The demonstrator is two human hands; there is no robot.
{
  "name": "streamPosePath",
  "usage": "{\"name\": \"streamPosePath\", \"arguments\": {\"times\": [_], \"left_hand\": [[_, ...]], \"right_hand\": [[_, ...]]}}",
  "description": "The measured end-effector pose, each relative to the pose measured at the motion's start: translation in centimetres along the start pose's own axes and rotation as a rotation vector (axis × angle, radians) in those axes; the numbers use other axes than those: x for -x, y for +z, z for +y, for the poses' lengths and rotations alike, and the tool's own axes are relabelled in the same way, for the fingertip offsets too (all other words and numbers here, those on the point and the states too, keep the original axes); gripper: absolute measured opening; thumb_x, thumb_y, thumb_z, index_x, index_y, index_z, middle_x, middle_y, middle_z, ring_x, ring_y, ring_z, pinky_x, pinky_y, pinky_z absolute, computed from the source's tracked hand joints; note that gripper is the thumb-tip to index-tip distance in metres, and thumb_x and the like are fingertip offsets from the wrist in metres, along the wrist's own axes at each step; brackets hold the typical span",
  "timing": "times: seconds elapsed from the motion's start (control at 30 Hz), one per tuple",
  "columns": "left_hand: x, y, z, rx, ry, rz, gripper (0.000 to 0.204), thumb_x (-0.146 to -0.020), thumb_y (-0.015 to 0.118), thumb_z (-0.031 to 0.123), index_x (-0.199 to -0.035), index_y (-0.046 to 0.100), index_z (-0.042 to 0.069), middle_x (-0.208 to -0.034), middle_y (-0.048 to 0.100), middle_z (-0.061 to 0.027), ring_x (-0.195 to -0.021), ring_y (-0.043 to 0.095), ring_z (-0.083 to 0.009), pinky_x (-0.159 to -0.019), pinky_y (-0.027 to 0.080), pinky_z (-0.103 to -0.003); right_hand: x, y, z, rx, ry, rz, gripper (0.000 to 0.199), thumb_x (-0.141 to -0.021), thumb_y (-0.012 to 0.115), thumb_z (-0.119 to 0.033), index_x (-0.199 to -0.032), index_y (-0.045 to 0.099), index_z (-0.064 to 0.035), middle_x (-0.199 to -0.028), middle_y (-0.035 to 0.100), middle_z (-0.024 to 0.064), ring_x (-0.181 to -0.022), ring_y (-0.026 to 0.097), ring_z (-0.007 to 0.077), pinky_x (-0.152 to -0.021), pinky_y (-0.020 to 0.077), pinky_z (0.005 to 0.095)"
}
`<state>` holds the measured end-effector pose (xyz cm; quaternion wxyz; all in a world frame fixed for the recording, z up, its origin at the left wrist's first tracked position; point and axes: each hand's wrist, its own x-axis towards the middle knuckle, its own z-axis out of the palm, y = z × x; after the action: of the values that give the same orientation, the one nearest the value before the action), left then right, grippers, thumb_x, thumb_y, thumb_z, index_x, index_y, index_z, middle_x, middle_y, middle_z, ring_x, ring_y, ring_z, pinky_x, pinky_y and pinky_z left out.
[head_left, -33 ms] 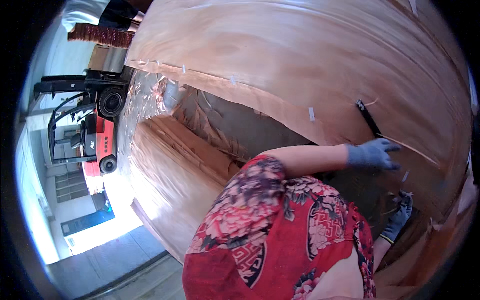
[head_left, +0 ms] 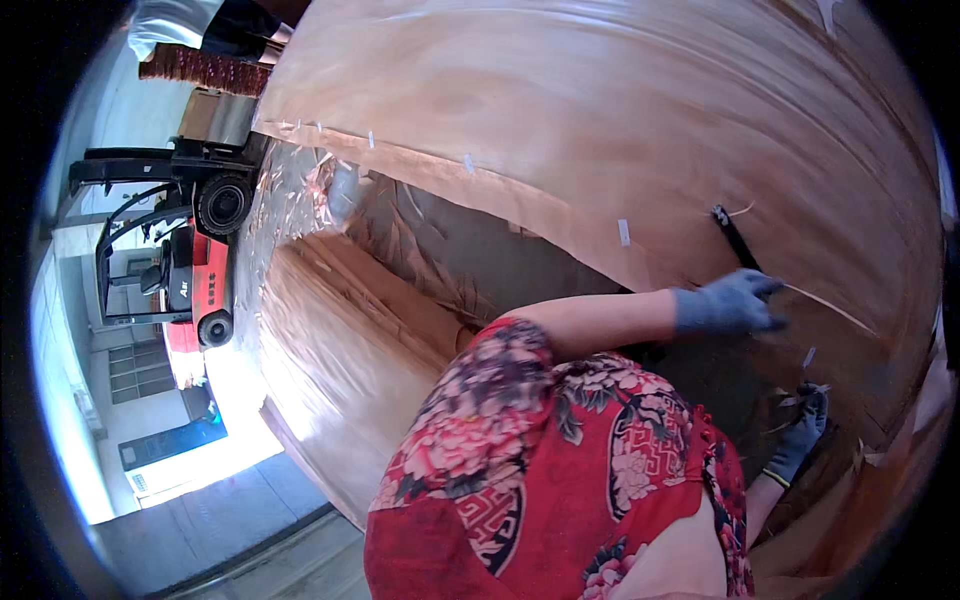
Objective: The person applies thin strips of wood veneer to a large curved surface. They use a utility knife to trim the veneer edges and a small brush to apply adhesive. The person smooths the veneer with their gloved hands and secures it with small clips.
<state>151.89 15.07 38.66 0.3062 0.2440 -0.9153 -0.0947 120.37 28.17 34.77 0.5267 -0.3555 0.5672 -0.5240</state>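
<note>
A large, thin, pale brown veneer sheet (head_left: 620, 110) arches over the upper and right part of the view, with small white tape patches along its edge. My left hand (head_left: 725, 300), in a blue-grey glove, reaches out to that edge with its fingers closed on it. It is just below a narrow black strip (head_left: 733, 236) and a thin wood sliver (head_left: 830, 308). My right hand (head_left: 802, 438), in a dark glove, is lower down among veneer scraps, fingers curled. What it grips is unclear. My red flowered top fills the lower middle.
A stack of veneer sheets (head_left: 340, 370) lies below left on a grey floor (head_left: 200, 530). A red forklift (head_left: 190, 270) stands at the left by a bright doorway. Another person (head_left: 200, 25) is partly visible at the top left.
</note>
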Motion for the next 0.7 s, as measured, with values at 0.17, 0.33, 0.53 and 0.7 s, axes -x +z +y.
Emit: {"name": "streamPosePath", "arguments": {"times": [0.17, 0.33, 0.53, 0.7], "left_hand": [[3.9, -6.4, -3.8, 0.213, -0.348, 0.044, 0.034, -0.074, 0.05, 0.001, -0.106, 0.06, 0.005, -0.112, 0.056, -0.0216, -0.106, 0.051, -0.0375, -0.089, 0.041, -0.043], [7.4, -7.7, -5.4, 0.205, -0.584, 0.136, 0.031, -0.077, 0.041, -0.011, -0.1, 0.061, -0.007, -0.13, 0.044, -0.0227, -0.12, 0.044, -0.0299, -0.096, 0.037, -0.039], [10.1, -7.4, -7.8, 0.123, -0.601, 0.093, 0.04, -0.084, 0.041, -0.002, -0.124, 0.045, -0.006, -0.133, 0.036, -0.0268, -0.108, 0.054, -0.0302, -0.087, 0.043, -0.037], [6.2, -4.5, -5.6, 0.24, -0.707, 0.147, 0.041, -0.087, 0.041, 0.003, -0.128, 0.04, -0.005, -0.131, 0.039, -0.0256, -0.109, 0.053, -0.032, -0.09, 0.042, -0.04]], "right_hand": [[-0.4, 5.7, -10.1, -0.129, 0.083, 0.532, 0.036, -0.081, 0.055, -0.008, -0.116, 0.055, 0.0006, -0.111, 0.058, 0.0067, -0.09, 0.056, 0.0141, -0.081, 0.0419, 0.0253], [-1.9, -1.3, -10.6, 0.242, -0.02, 0.694, 0.018, -0.084, 0.063, -0.02, -0.091, 0.066, -0.0036, -0.079, 0.058, -0.0022, -0.071, 0.051, 0.0065, -0.062, 0.0414, 0.0222], [3.4, -11.6, -5.6, 0.169, -0.078, 0.91, 0.011, -0.086, 0.055, -0.007, -0.087, 0.061, 0.0017, -0.076, 0.062, 0.0064, -0.06, 0.056, 0.0131, -0.059, 0.0463, 0.0268], [4.4, -17.2, -9.2, 0.336, 0.018, 1.018, 0.014, -0.087, 0.055, -0.011, -0.086, 0.061, 0.0011, -0.073, 0.061, 0.0064, -0.06, 0.056, 0.0133, -0.058, 0.0463, 0.0275]]}}
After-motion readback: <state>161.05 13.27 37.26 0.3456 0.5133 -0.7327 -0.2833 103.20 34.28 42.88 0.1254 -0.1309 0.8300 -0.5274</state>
